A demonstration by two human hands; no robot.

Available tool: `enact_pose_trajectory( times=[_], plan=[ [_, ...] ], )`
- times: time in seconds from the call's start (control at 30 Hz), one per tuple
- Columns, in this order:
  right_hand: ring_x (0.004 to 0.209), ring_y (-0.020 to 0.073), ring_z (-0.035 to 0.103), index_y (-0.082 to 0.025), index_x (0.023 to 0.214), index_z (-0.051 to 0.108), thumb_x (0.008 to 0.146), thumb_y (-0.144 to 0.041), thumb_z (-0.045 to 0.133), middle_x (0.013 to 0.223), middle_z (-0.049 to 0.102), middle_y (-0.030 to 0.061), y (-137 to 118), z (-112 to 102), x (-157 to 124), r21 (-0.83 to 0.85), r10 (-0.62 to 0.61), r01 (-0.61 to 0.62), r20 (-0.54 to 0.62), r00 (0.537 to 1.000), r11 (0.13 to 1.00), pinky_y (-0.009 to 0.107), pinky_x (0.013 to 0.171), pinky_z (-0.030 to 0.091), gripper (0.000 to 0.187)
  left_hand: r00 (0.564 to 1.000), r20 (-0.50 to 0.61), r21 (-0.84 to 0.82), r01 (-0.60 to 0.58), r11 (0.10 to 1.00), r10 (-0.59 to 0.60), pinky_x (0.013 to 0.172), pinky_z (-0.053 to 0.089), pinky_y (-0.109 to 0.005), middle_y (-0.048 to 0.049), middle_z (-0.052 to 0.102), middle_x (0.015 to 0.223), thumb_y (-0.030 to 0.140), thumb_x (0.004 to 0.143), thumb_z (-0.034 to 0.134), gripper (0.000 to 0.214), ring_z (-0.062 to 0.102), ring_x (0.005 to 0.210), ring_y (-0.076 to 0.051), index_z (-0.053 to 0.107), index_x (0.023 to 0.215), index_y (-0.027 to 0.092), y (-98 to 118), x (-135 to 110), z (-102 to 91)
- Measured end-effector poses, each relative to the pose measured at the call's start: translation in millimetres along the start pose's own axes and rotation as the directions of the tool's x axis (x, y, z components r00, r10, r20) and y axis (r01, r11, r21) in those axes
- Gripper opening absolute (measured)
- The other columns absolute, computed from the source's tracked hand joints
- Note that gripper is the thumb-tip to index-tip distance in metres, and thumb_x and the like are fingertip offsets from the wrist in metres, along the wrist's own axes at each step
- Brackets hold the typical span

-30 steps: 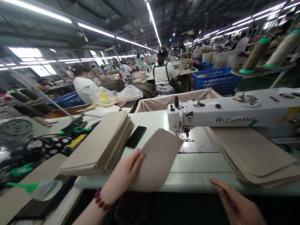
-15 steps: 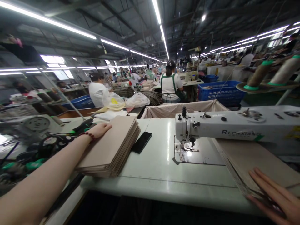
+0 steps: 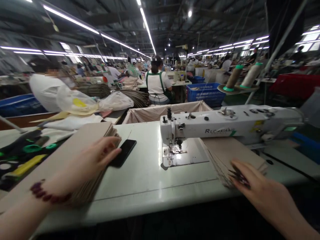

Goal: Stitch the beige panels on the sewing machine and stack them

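Note:
My left hand (image 3: 85, 166) lies on a stack of beige fibreboard pieces (image 3: 86, 138), its fingers curled towards the stack's right edge. A black smartphone (image 3: 124, 152) lies on the white sewing table (image 3: 147, 190), just past my fingertips. My right hand (image 3: 260, 188) is at the near edge of a second stack of beige pieces (image 3: 231, 153), to the right of the needle. Its blurred fingertips touch the stacked edges. The hand hides that stack's near corner. Above both stands a white Rlcaxiang sewing machine (image 3: 220, 128).
Thread cones on a stand (image 3: 240, 78) rise behind the machine. Behind the table are a cloth-lined bin (image 3: 160, 113) and a blue crate (image 3: 205, 95). Plastic bags (image 3: 77, 103) and a co-worker in white (image 3: 45, 91) are at left; another, in a green apron (image 3: 156, 86), sits ahead.
The single piece in my left hand one second ago is no longer held apart. My left hand has come back across the stack, my right hand is at the right stack, and the view has swung right.

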State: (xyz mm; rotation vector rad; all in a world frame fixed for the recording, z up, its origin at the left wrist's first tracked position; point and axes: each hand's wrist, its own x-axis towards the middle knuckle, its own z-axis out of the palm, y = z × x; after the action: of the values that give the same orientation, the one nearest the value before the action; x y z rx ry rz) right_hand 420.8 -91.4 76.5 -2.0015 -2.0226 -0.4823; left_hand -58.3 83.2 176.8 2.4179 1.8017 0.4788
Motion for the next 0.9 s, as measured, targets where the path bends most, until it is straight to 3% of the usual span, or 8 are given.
enact_pose_trajectory(
  times=[0.07,0.2,0.33,0.47,0.57,0.67,0.8,0.9],
  plan=[
    [0.083,0.0219,0.068,-0.022,0.124,0.055,0.089,-0.026,0.04,0.124,0.062,0.004,-2.6,-0.9,2.2,-0.036,-0.026,0.026,0.01,1.0,0.999,0.032,0.059,0.052,0.039,0.974,0.117,-0.183,-0.17,0.968,0.193,0.076,0.046,-0.026,-0.0002,0.062,0.109,0.05,0.087,0.053,0.039,0.06,0.084,-0.017,0.054,0.122,0.031,47.6,-19.5,29.9],
    [0.085,0.0228,0.068,-0.022,0.121,0.059,0.088,-0.023,0.044,0.117,0.066,0.0045,1.1,-8.5,6.3,-0.036,-0.027,0.028,0.027,0.999,0.999,0.032,0.063,0.054,0.037,0.889,0.299,-0.598,-0.108,0.794,0.346,0.072,0.052,-0.028,-0.0057,0.063,0.113,0.043,0.094,0.045,0.039,0.063,0.092,-0.02,0.052,0.13,0.028,125.5,-32.7,89.1],
    [0.104,0.024,0.063,-0.025,0.14,0.041,0.089,-0.045,0.05,0.14,0.05,0.0033,17.1,-21.0,5.9,0.002,-0.011,0.011,0.094,0.996,1.0,0.032,0.071,0.056,0.056,0.863,0.115,-0.749,-0.251,0.614,0.492,0.106,0.039,-0.038,-0.0062,0.042,0.144,0.036,0.094,0.048,0.05,0.045,0.128,-0.024,0.039,0.143,0.028,184.3,-21.0,140.3],
    [0.108,0.0209,0.062,-0.024,0.138,0.043,0.091,-0.027,0.044,0.138,0.051,0.0026,34.8,-17.6,-8.7,0.032,-0.106,0.102,0.157,0.982,0.994,0.032,0.081,0.054,0.047,0.812,0.012,-0.782,-0.356,0.512,0.583,0.117,0.021,-0.037,-0.0041,0.02,0.155,0.032,0.096,0.044,0.058,0.022,0.141,-0.021,0.023,0.149,0.025,227.2,-9.8,178.6],
    [0.1,0.02,0.065,-0.021,0.13,0.051,0.084,-0.008,0.038,0.13,0.058,0.0049,37.5,-11.1,-19.2,0.052,-0.126,0.122,0.092,0.988,0.991,0.032,0.081,0.053,0.05,0.801,0.021,-0.808,-0.339,0.482,0.599,0.118,0.019,-0.036,-0.0044,0.015,0.155,0.032,0.097,0.04,0.057,0.02,0.142,-0.019,0.021,0.15,0.021,246.7,-6.7,194.4],
    [0.09,0.02,0.066,-0.02,0.114,0.059,0.085,-0.012,0.042,0.114,0.066,0.0058,34.1,-10.6,-19.0,0.134,-0.041,0.033,0.054,0.998,0.99,0.031,0.075,0.052,0.035,0.827,0.021,-0.863,-0.27,0.428,0.562,0.119,0.015,-0.036,-0.003,0.02,0.154,0.034,0.096,0.045,0.056,0.02,0.142,-0.019,0.028,0.148,0.021,255.6,-5.9,197.8],
    [0.079,0.0177,0.066,-0.025,0.094,0.061,0.089,-0.029,0.049,0.092,0.068,0.001,30.2,-18.6,-7.0,0.33,0.149,-0.162,0.065,0.987,0.93,0.026,0.066,0.051,0.013,0.913,0.138,-0.982,0.077,0.17,0.384,0.119,0.012,-0.036,-0.005,0.042,0.144,0.036,0.086,0.064,0.048,0.031,0.138,-0.022,0.055,0.13,0.021,260.7,-2.2,191.1],
    [0.078,0.018,0.065,-0.025,0.095,0.06,0.09,-0.029,0.048,0.091,0.068,0.0024,19.8,-29.9,-0.8,0.403,0.172,-0.154,-0.01,0.985,0.902,0.026,0.066,0.05,0.014,0.929,0.232,-0.971,0.238,0.015,0.288,0.115,0.025,-0.041,-0.0111,0.055,0.132,0.041,0.086,0.062,0.04,0.044,0.129,-0.025,0.059,0.12,0.018,266.6,4.8,185.7]
  ],
)
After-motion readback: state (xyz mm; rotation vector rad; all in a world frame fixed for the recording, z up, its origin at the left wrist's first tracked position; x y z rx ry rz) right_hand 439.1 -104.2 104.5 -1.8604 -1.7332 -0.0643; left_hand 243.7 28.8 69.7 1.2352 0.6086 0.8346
